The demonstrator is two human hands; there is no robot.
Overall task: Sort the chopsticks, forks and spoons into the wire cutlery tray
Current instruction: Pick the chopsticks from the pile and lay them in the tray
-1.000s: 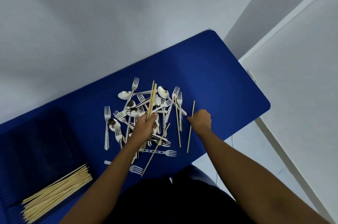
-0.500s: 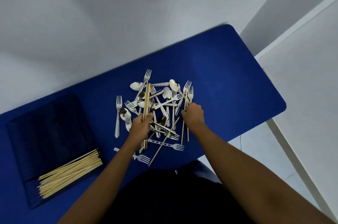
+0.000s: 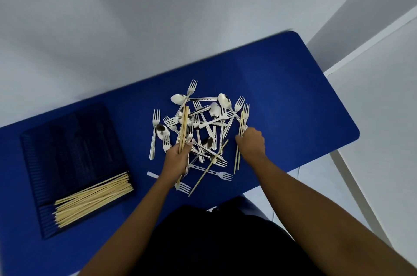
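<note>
A heap of metal forks and spoons (image 3: 203, 122) lies in the middle of the blue table (image 3: 282, 95). My left hand (image 3: 177, 159) grips a small bundle of wooden chopsticks (image 3: 184, 124) that points away from me over the heap. My right hand (image 3: 251, 142) holds two chopsticks (image 3: 242, 122) at the heap's right side. One loose chopstick (image 3: 207, 168) lies slanted across the near forks. The dark wire cutlery tray (image 3: 67, 140) sits at the left, with several chopsticks (image 3: 94, 196) in its nearest compartment.
The table's near edge runs just under my arms, and its rounded right corner (image 3: 354, 135) is beyond my right hand. Bare blue surface lies between the tray and the heap. White wall and floor surround the table.
My right hand has gathered the chopstick from the heap's right side and now holds two. My left hand keeps its bundle. The view has shifted, bringing more of the tray into sight.
</note>
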